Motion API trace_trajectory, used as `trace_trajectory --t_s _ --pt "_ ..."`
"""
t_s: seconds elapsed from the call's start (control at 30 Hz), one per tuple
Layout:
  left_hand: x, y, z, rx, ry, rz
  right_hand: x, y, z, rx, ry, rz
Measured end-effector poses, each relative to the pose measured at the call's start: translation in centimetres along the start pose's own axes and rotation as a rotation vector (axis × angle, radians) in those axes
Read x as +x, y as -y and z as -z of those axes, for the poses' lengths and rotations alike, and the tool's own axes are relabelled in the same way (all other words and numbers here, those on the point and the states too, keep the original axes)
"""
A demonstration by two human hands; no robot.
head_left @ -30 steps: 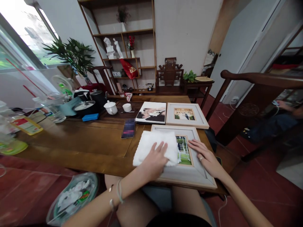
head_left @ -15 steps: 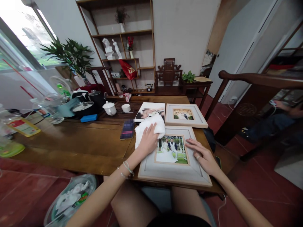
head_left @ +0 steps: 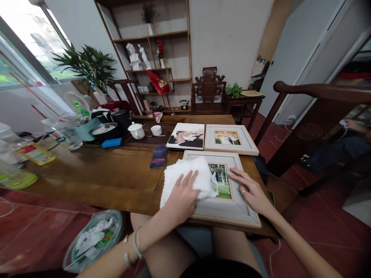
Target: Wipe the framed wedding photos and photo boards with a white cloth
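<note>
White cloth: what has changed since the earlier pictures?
Since the last picture, the left hand has moved the white cloth nearer and rightward from the far left corner of the near frame, covering the left of its photo again. The right hand stays on the frame's right side.

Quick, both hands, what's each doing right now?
Left hand: open, laid over the white cloth; can't tell if it pinches any.
Right hand: open, fingers resting on the picture frame, holding nothing.
</note>
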State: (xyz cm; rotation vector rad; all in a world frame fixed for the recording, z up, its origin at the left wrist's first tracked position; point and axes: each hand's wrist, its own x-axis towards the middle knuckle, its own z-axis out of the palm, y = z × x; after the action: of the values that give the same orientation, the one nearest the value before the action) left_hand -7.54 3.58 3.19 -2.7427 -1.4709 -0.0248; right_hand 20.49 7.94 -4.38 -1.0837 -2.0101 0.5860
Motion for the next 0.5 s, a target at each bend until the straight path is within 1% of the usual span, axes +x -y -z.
trace_trajectory --t_s 0.07,0.13,0.2,0.27,0.3,0.37,0.5 --pt "1.8 1.8 -0.3 0.015 -0.080 0.064 0.2 -0.1 0.0 -0.004 0.005 0.022" --pt "3.6 3.4 -0.6 0.043 -0.147 0.084 0.4 -0.3 0.1 0.014 0.015 0.049" --pt "4.9 4.6 -1.1 0.072 -0.159 0.041 0.6 -0.4 0.3 0.043 0.034 0.067" --pt "5.6 5.0 -1.5 0.092 -0.131 -0.019 0.7 -0.6 0.5 0.061 0.052 0.070" --pt "5.6 4.9 -1.6 0.096 -0.115 -0.040 0.7 -0.6 0.6 0.062 0.055 0.071" --pt "4.8 3.9 -1.4 0.088 -0.077 -0.056 0.7 -0.6 0.7 0.054 0.053 0.084" --pt "1.1 0.2 -0.1 0.040 0.050 -0.059 0.4 -0.6 0.6 0.025 0.053 0.112"
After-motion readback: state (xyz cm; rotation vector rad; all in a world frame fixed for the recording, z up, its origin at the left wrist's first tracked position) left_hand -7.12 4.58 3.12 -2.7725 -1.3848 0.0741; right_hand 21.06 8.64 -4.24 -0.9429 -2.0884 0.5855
